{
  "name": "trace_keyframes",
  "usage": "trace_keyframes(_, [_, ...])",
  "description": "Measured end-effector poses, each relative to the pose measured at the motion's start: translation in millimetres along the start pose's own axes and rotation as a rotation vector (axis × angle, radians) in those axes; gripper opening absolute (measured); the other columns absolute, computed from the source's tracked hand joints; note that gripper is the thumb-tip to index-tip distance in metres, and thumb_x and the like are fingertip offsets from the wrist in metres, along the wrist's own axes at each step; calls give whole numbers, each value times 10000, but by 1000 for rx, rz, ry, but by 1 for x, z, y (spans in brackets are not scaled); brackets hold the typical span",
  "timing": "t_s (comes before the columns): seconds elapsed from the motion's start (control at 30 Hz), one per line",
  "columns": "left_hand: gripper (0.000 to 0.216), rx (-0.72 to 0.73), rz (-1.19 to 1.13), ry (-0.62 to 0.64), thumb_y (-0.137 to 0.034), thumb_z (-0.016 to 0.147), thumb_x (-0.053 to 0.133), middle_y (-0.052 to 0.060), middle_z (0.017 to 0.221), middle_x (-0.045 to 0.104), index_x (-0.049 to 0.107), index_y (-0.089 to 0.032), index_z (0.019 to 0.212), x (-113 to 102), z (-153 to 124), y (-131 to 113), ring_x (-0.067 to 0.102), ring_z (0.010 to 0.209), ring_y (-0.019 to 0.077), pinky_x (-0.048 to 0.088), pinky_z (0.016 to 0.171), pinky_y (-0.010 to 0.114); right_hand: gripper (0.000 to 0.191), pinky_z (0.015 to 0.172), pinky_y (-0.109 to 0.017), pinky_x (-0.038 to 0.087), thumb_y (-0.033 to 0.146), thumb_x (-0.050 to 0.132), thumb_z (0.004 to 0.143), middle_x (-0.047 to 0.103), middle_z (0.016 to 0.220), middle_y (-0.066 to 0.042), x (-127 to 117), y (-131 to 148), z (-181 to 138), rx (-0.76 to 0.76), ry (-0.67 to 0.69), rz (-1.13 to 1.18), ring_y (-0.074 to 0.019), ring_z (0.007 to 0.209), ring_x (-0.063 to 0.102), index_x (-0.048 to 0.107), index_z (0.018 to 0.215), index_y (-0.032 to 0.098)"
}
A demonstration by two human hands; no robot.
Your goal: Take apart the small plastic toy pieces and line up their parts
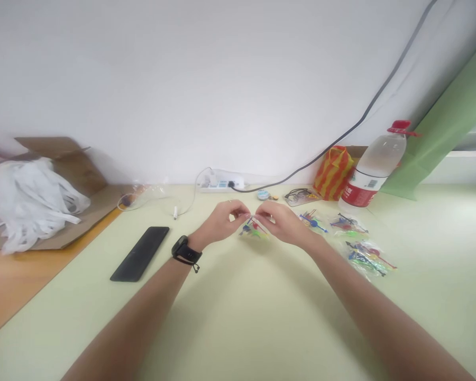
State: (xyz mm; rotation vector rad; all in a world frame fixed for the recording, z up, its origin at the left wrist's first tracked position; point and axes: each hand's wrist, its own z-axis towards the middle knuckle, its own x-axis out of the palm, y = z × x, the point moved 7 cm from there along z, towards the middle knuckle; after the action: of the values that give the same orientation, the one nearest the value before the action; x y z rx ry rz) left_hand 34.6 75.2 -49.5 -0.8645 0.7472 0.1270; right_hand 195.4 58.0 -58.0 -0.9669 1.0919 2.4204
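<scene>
A small clear plastic bag [254, 228] with colourful plastic pieces inside hangs between my two hands, just above the pale green table. My left hand [227, 219], with a black watch on its wrist, pinches the bag's top edge from the left. From the right, my right hand [280, 219] pinches the same top edge, its fingertips almost touching those of the left. Red, blue, green and yellow bits show through the plastic, but their exact kind is too small to tell. Whether the bag's mouth is sealed cannot be seen.
Several similar bags [371, 259] lie to the right. Behind them stand a large bottle [375, 169] and a red-yellow striped bag [333, 172]. A power strip [222, 181] sits by the wall. At left are a black flat object [140, 254] and a cardboard box [69, 164] with white straps [31, 203].
</scene>
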Motion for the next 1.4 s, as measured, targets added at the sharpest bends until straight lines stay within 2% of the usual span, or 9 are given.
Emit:
trace_keyframes(0.3, [288,-11,-108,34,-455,931,664,73,902,769,804,-204,947,-12,4,-20,676,817,203,533,740,310,302,624,-281,364,386,477,1049,598,764,-13,-14,22,4,-6,22,43,-158,686,507,566,818,213])
trace_keyframes(0.67, [311,-134,-260,39,-477,863,750,82,804,774,827,-176,846,-18,6,-14,663,715,185,521,634,282,542,503,-291,212,551,565,982,320,575,43,-46,19,1,71,46,61,-110,546,270,377,607,208])
trace_keyframes(0.8, [318,-155,-302,-131,-469,801,817,86,775,765,834,-160,874,-51,2,9,651,665,169,549,631,285,566,497,-296,213,578,598,953,298,566,38,-86,0,-8,136,-113,28,-111,538,270,378,584,210])
trace_keyframes(0.87, [305,-158,-301,-247,-452,784,837,75,711,736,830,-153,844,-71,0,17,629,645,158,529,599,269,548,498,-295,235,591,624,936,345,576,29,-109,-8,-14,174,-256,53,-118,547,300,422,597,210])
trace_keyframes(0.93, [306,-150,-293,-262,-451,782,839,77,706,731,830,-150,838,-79,0,17,623,650,156,523,596,265,507,507,-290,282,603,629,931,433,600,8,-121,-7,-16,179,-349,81,-133,568,369,500,637,210])
trace_keyframes(1.0, [317,-145,-280,-189,-461,792,827,84,737,742,834,-153,868,-73,1,7,635,672,166,536,614,277,437,542,-288,357,602,621,938,553,672,-26,-116,3,-13,155,-347,100,-162,625,471,603,746,210])
trace_keyframes(1.13, [291,-114,-251,-59,-459,829,789,86,824,777,829,-173,856,-50,3,-24,670,717,189,556,650,297,357,622,-289,443,549,592,971,683,845,-66,-76,37,0,61,-165,84,-200,754,594,712,1033,219])
trace_keyframes(1.27, [272,-95,-241,17,-448,849,777,72,792,777,826,-181,846,-35,3,-43,682,713,193,548,632,289,344,593,-290,401,497,579,990,662,754,-41,-55,56,2,-10,-58,73,-162,650,521,723,867,210])
trace_keyframes(1.4, [291,-126,-234,10,-469,805,817,77,766,780,825,-178,824,-34,2,-45,696,681,199,537,567,277,370,513,-283,307,522,616,966,495,569,18,-62,55,-2,34,29,85,-128,538,381,712,784,214])
